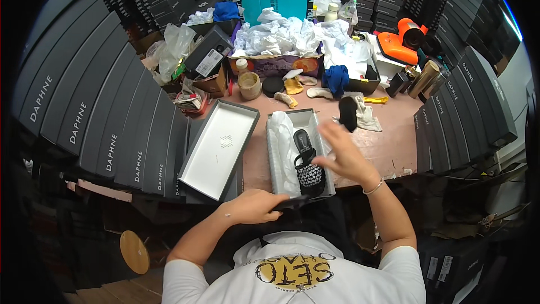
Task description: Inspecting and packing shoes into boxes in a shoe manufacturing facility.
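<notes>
Left hand [253,205] pinches a dark flat sandal [289,202] at the box's near end, right hand [343,155] spread empty just above the boxed sandal [308,163]; probably light, flexible, best gripped mid-sole.

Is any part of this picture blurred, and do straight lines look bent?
Head view: the right hand is motion-blurred above the open shoe box, while the left hand is sharper; the stacked dark boxes bow strongly toward the rim, and the corners are black.

Stacked black boxes [95,118] flanked the table [394,141], where crumpled white paper [287,34] and an orange tool [402,42] lay.
</notes>
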The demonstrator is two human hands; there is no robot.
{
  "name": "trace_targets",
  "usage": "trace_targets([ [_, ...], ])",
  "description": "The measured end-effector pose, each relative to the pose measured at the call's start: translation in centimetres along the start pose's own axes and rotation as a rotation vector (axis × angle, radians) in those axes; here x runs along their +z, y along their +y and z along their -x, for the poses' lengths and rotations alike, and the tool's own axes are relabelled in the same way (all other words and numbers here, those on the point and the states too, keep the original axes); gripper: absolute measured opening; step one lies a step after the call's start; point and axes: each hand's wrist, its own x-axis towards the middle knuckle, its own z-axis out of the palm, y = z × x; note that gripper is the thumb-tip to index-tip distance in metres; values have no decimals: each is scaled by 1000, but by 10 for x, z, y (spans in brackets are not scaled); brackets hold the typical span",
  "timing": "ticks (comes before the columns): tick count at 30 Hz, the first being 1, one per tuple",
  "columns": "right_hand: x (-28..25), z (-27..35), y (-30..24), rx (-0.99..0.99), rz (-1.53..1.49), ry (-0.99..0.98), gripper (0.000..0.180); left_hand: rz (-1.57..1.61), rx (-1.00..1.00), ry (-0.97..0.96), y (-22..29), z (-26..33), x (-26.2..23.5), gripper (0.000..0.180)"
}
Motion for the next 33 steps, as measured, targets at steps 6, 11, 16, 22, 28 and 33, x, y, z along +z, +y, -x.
trace_targets([
  [6, 53, 41, -47, 151, -1112, -714, 88, -252, 294, -57, 32, -28, -44, 38],
  [11, 1, 120, -47, 745, -1649, -217, 64, 162, -96, 834, -41, -57, -103, 54],
  [16, -9, 135, -40, 713, -1792, 335, 50, 1249, -465, 513, -157, -167, -30, 46],
  [22, 16, 149, -30, 487, -2334, 533, 56, 1295, -278, 928, -155, -161, -25, 10],
  [28, 10, 148, -29, 435, -2500, 609, 59, 559, 270, 998, 21, -99, -154, 20],
  [33, 5, 129, -38, 394, -2501, 547, 58, 145, 235, 936, 26, -95, -111, 23],
])
